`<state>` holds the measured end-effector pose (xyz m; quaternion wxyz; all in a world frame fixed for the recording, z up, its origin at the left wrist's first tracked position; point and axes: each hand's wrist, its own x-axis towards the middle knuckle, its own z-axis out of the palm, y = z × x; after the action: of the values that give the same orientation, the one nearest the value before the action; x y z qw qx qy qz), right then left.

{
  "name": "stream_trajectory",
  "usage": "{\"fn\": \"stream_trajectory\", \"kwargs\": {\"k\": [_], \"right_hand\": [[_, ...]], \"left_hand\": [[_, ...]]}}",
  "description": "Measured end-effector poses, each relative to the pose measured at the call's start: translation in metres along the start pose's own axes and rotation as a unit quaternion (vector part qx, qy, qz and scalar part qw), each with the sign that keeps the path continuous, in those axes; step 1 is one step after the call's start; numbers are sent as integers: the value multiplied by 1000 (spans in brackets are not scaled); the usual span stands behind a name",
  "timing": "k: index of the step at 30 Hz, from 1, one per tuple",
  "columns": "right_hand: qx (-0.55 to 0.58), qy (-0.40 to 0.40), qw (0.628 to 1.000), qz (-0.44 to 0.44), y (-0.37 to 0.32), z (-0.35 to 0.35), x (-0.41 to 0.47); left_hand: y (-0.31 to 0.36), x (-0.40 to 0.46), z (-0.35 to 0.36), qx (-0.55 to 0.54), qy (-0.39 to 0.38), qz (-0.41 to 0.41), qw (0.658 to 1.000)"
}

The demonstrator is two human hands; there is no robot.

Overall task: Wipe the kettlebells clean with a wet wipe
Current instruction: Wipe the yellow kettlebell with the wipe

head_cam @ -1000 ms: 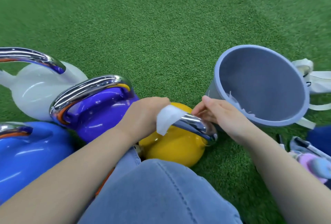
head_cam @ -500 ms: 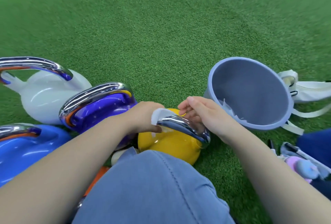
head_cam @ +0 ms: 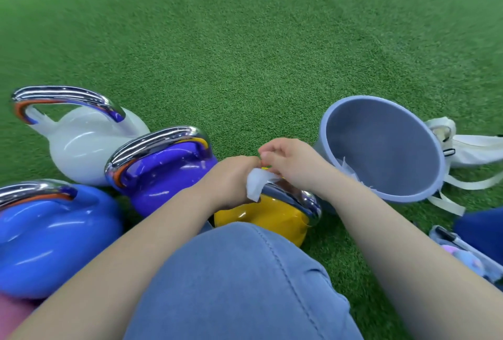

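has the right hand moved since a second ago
Yes: the right hand has shifted left, away from the grey bucket, to meet the left hand above the yellow kettlebell.

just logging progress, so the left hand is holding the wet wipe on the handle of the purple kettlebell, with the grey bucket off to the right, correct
Not quite. In the head view the left hand holds the wet wipe on the chrome handle of the yellow kettlebell, not the purple kettlebell, which stands untouched just to its left. The grey bucket is indeed off to the right.
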<state>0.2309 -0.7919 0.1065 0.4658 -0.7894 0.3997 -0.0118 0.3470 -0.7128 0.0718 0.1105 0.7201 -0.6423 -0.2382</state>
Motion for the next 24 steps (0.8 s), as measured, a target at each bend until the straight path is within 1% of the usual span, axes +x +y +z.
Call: {"fn": "stream_trajectory", "kwargs": {"k": [3,6,8,11,14,15,17,18,19,21,22,24], "right_hand": [[-114,-44,992,-16,-9,5,8],[-222,-108,969,-30,-25,9,20],[-258,-168,951,-34,-32,9,29],[-267,-259,928,-18,-43,0,42],[-196,-337,919,65,-53,0,55],[-183,-349,914,94,-56,6,60],[-181,-341,912,140,-62,23,67],[-201,-334,908,150,-65,34,69],[-246,-329,901,140,-66,43,70],[-356,-317,874,95,-68,58,68],[-385,-308,866,80,-66,62,67],[-382,-310,867,76,-63,60,63]], "left_hand": [[-7,-3,5,-24,30,-24,999],[-17,-9,10,-100,34,-59,993],[-22,-14,11,-138,24,-86,987],[-26,-26,12,-204,15,-120,971],[-29,-40,18,-275,65,-148,948],[-33,-45,22,-294,86,-163,938],[-42,-53,28,-354,110,-182,911],[-46,-57,30,-388,115,-184,896],[-48,-59,29,-409,113,-184,887],[-48,-62,25,-416,103,-187,884],[-48,-62,23,-409,95,-186,888],[-49,-60,18,-381,85,-182,902]]}}
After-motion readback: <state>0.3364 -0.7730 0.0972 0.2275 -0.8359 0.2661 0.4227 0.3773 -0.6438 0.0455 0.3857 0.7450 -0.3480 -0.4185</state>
